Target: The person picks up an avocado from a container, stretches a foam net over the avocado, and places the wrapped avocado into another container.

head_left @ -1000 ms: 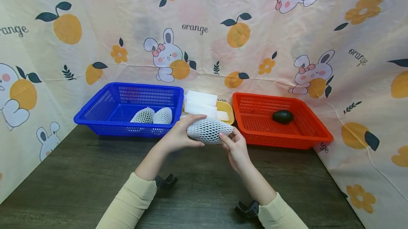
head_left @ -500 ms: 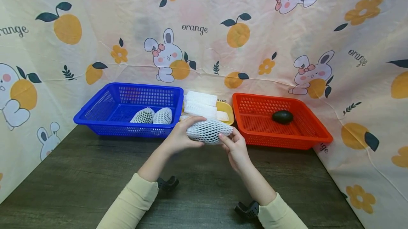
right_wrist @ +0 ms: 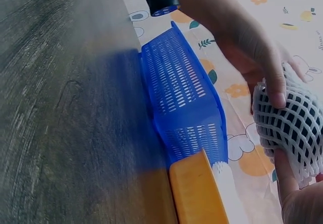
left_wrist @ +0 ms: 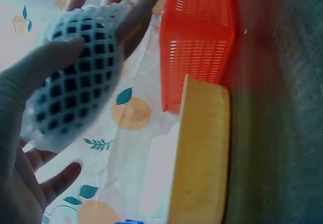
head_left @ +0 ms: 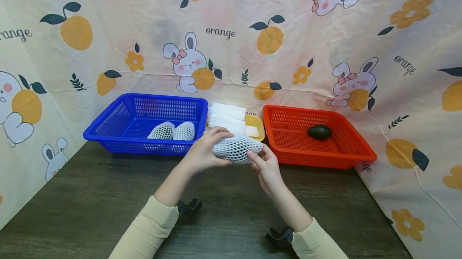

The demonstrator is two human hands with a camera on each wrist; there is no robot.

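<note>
An avocado in a white foam net sleeve (head_left: 236, 148) is held lengthwise above the table, its dark skin showing through the mesh. My left hand (head_left: 203, 154) grips its left end, with the thumb lying across the mesh (left_wrist: 78, 77) in the left wrist view. At the other end, my right hand (head_left: 266, 166) pinches the sleeve's edge between thumb and fingers. A blue basket (head_left: 144, 145) at the back left contains two netted fruits (head_left: 162, 130). To the right, a bare dark green avocado (head_left: 319, 132) lies in a red basket (head_left: 321, 159).
Between the baskets stands a yellow tray (head_left: 255, 122) with a stack of white foam sleeves (head_left: 227, 116), partly hidden behind my hands. A printed cloth (head_left: 231, 62) hangs behind and along the sides of the dark wooden table (head_left: 223, 219).
The fingers of my left hand have lifted slightly at the avocado's left end. My right hand keeps its pinch, and the baskets have not moved.
</note>
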